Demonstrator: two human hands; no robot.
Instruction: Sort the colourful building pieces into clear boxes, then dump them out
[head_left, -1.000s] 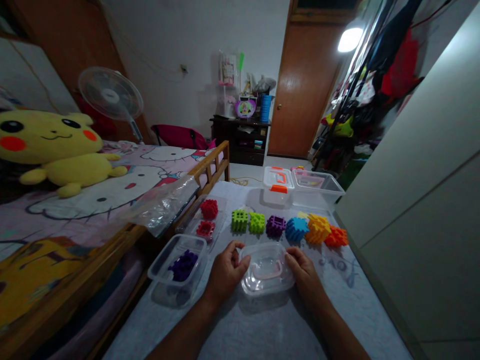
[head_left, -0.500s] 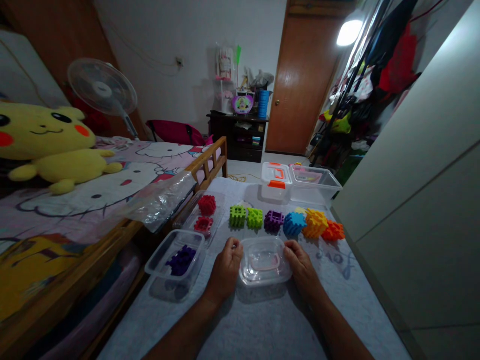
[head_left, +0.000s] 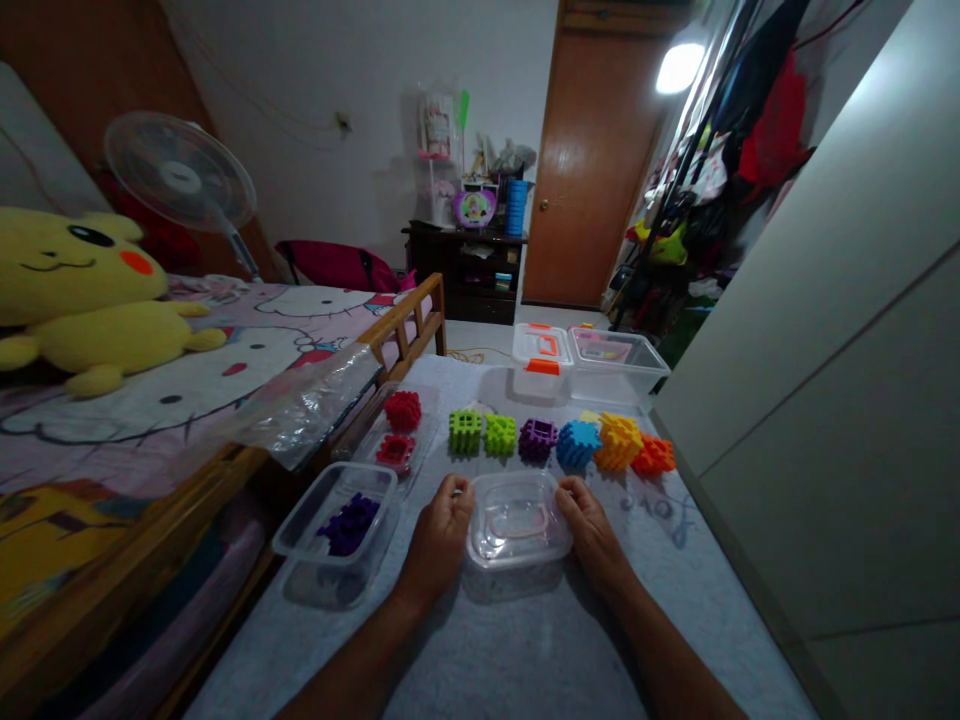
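A clear plastic container (head_left: pixel 517 525) with a lid on it sits at the middle of the cloth-covered table (head_left: pixel 525 660). My left hand (head_left: pixel 442 530) is closed on its left edge, thumb on top. At the opposite edge my right hand (head_left: pixel 590 525) grips the rim the same way. To the left stands an open clear box (head_left: pixel 289 545) with purple foam-like pieces (head_left: pixel 351 525) inside. Just beyond the container runs a row of interlocking blocks: green (head_left: pixel 465 432), purple (head_left: pixel 538 441), blue (head_left: pixel 578 443), yellow (head_left: pixel 619 442) and orange (head_left: pixel 654 455).
Red blocks (head_left: pixel 403 410) rest in a clear tray (head_left: pixel 431 425) at the back left. A box with orange latches (head_left: pixel 541 365) and an open clear bin (head_left: pixel 626 365) stand at the far end. A wooden bed rail (head_left: pixel 405 325) borders the left, a pale cabinet (head_left: pixel 840 400) the right.
The whole view has shifted a little, so everything sits slightly further left. Both hands keep their hold on the lidded container, which stays in place on the table.
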